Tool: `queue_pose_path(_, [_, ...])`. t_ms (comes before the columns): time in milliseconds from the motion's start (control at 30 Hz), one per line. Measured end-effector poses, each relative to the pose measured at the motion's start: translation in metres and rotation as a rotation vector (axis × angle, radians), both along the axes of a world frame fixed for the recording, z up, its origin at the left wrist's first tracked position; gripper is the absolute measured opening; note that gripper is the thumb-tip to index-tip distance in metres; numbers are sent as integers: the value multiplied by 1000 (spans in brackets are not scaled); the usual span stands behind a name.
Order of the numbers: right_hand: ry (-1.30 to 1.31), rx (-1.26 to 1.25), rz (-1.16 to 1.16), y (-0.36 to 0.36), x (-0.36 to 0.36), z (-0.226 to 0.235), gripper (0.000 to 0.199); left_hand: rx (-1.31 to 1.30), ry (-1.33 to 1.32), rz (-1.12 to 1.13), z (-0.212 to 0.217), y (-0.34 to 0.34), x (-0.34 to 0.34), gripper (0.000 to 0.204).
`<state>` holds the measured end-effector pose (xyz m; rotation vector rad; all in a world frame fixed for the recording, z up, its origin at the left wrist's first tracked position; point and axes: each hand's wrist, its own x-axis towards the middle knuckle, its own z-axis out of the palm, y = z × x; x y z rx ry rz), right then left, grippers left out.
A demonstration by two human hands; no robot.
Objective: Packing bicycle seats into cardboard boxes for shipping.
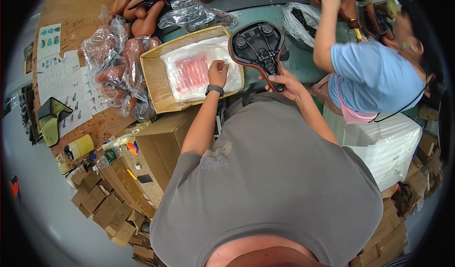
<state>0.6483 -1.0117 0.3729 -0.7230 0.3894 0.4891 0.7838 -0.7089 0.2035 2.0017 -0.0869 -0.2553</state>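
My right hand [290, 86] grips the narrow nose of a bicycle saddle [258, 46]. The saddle is upside down, its black underside with rails and springs facing up and a brown rim around it. My left hand [218, 72], with a dark watch on the wrist, is over the right part of an open carton [154, 84]. Its fingers are curled closed; whatever they may hold is hidden. Inside the carton, clear plastic covers a stack of pinkish-red pieces [192, 72].
Plastic-wrapped brown saddles [111, 72] lie left of the carton, with bare saddles [147, 20] behind. A clear bag with black parts [303, 23] rests on the green bench. At right, a co-worker in a blue shirt [379, 77] reaches over a saddle. Cardboard boxes [163, 144] stand below.
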Motion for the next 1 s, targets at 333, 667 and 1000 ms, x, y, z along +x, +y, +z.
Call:
queue_pose_path(333, [200,-191,-127,16,-70,17,58,490,79,-156,-64,-14,16,17])
queue_pose_path(667, [271,-124,-228,30,-78,-2,67,432,-44,-103,-16,25,3,23])
queue_pose_path(1000, [79,367,-1,78,-19,-5,78,633,-121,-541,156,4,-67,27])
